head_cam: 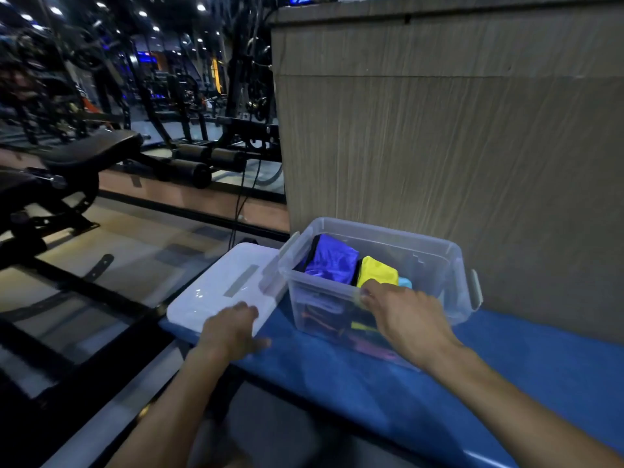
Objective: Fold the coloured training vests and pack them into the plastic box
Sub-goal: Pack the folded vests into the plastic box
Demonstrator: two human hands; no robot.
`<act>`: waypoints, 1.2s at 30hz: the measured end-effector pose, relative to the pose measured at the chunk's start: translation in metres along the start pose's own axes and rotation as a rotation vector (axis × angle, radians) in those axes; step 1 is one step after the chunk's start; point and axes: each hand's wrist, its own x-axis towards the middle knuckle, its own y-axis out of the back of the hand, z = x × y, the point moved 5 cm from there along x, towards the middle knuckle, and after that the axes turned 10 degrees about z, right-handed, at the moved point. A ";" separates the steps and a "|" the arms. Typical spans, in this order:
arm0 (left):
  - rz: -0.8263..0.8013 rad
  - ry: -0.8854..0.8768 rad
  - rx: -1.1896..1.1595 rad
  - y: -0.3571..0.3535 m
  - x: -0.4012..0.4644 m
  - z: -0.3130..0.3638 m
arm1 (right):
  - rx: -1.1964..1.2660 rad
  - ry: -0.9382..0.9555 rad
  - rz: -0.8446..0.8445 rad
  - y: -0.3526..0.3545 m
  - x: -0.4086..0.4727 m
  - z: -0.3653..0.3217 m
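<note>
Resting on the near wall of the clear plastic box (435, 261), the right hand (405, 319) has its fingers hooked over the rim beside a folded yellow vest (378, 271); whether they pinch the fabric cannot be told. A blue vest (334, 261) stands folded to its left, a sliver of light-blue vest (405, 283) to its right, all inside the box. The left hand (233, 329) lies with relaxed fingers on the near edge of the white lid (219, 288), which sits just left of the box on the blue bench pad (506, 363). Likely risks: the lid overhangs the pad's left end and could tip to the floor if pressed; upright vests standing near rim height may unfold or jam under the lid; a pull on the rim could slide the light box.
</note>
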 end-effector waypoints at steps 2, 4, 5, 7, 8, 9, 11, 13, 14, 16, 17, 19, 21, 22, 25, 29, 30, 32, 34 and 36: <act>0.001 -0.046 0.050 -0.020 -0.012 -0.001 | 0.001 -0.013 0.004 0.000 -0.001 0.000; 0.067 -0.074 0.073 -0.029 -0.018 -0.004 | 0.018 -0.029 -0.008 0.001 -0.003 0.001; 0.091 -0.091 0.091 -0.031 -0.021 -0.006 | 0.028 -0.035 -0.013 0.003 -0.005 0.002; 0.139 -0.134 0.139 -0.034 -0.026 -0.012 | 0.044 -0.040 -0.012 0.009 -0.012 0.006; 0.156 -0.151 0.161 -0.037 -0.028 -0.016 | 0.046 -0.046 -0.009 0.012 -0.018 0.009; 0.159 -0.147 0.176 -0.040 -0.030 -0.020 | 0.040 -0.052 -0.008 0.015 -0.024 0.015; 0.185 -0.132 0.184 -0.036 -0.033 -0.023 | 0.024 -0.057 -0.005 0.019 -0.040 0.029; 0.190 -0.133 0.226 -0.030 -0.035 -0.021 | 0.009 -0.070 -0.008 0.023 -0.055 0.044; 0.169 -0.139 0.259 -0.024 -0.036 -0.019 | 0.004 -0.076 -0.007 0.025 -0.062 0.051; 0.161 -0.127 0.238 -0.016 -0.035 -0.018 | 0.022 -0.087 0.001 0.027 -0.070 0.058; 0.178 -0.124 0.190 -0.009 -0.035 -0.019 | 0.040 -0.093 0.007 0.027 -0.072 0.060; 0.196 -0.103 0.054 0.009 -0.039 -0.021 | 0.064 -0.103 0.018 0.027 -0.075 0.060; 0.235 -0.082 -0.065 0.029 -0.043 -0.025 | 0.069 -0.107 0.022 0.026 -0.076 0.060; 0.260 -0.074 -0.112 0.039 -0.045 -0.027 | 0.072 -0.107 0.022 0.026 -0.076 0.060; 0.347 -0.079 -0.248 0.069 -0.054 -0.026 | 0.101 -0.110 0.019 0.026 -0.077 0.062; 0.366 -0.055 -0.329 0.096 -0.065 -0.018 | 0.107 -0.106 0.035 0.025 -0.080 0.062; 0.364 -0.055 -0.317 0.098 -0.066 -0.016 | 0.105 -0.106 0.038 0.025 -0.080 0.062; 0.349 -0.053 -0.297 0.101 -0.071 -0.014 | 0.106 -0.105 0.041 0.023 -0.081 0.062; 0.346 -0.051 -0.252 0.101 -0.075 -0.012 | 0.106 -0.104 0.046 0.022 -0.081 0.062; 0.354 -0.043 -0.170 0.103 -0.081 -0.009 | 0.101 -0.101 0.053 0.022 -0.081 0.062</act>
